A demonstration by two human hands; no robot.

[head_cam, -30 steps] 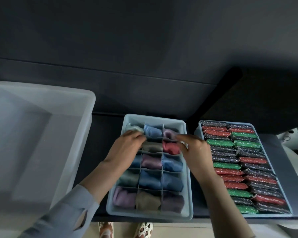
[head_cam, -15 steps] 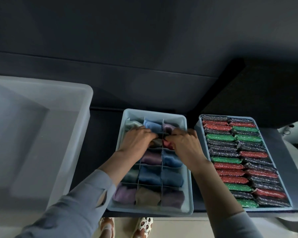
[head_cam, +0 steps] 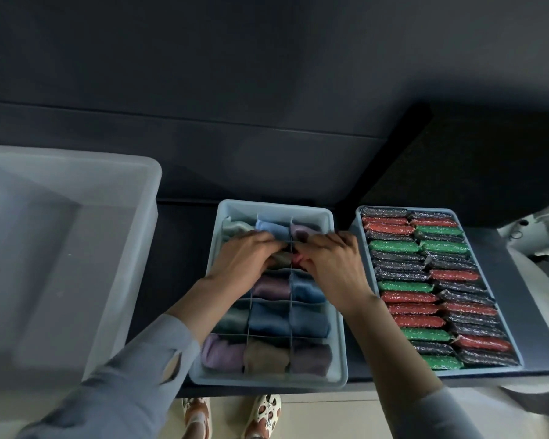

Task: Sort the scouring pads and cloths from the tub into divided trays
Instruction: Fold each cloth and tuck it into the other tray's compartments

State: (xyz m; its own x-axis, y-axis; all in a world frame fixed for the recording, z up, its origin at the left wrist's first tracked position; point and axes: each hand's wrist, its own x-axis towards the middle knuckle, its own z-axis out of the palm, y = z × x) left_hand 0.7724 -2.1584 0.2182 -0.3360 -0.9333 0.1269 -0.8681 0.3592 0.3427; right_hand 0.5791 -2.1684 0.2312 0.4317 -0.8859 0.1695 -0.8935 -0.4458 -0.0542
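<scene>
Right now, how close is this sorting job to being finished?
Nearly finished, it seems. The tub looks empty, the scouring pad tray is packed in two rows, and the cloth tray shows cloths in every visible cell. Left hand and right hand are tucking cloths in the second row. Little looks left.

Only one view on my end: head cam, wide-angle, looking forward and steeply down from above the dark tabletop [head_cam: 184, 280]. Close range, roughly arm's reach. It frames the clear tub [head_cam: 76, 172] at left, cloth tray [head_cam: 339, 312] at centre, scouring pad tray [head_cam: 476, 236] at right. Edges show lens curvature. No second view to overlap.
</scene>
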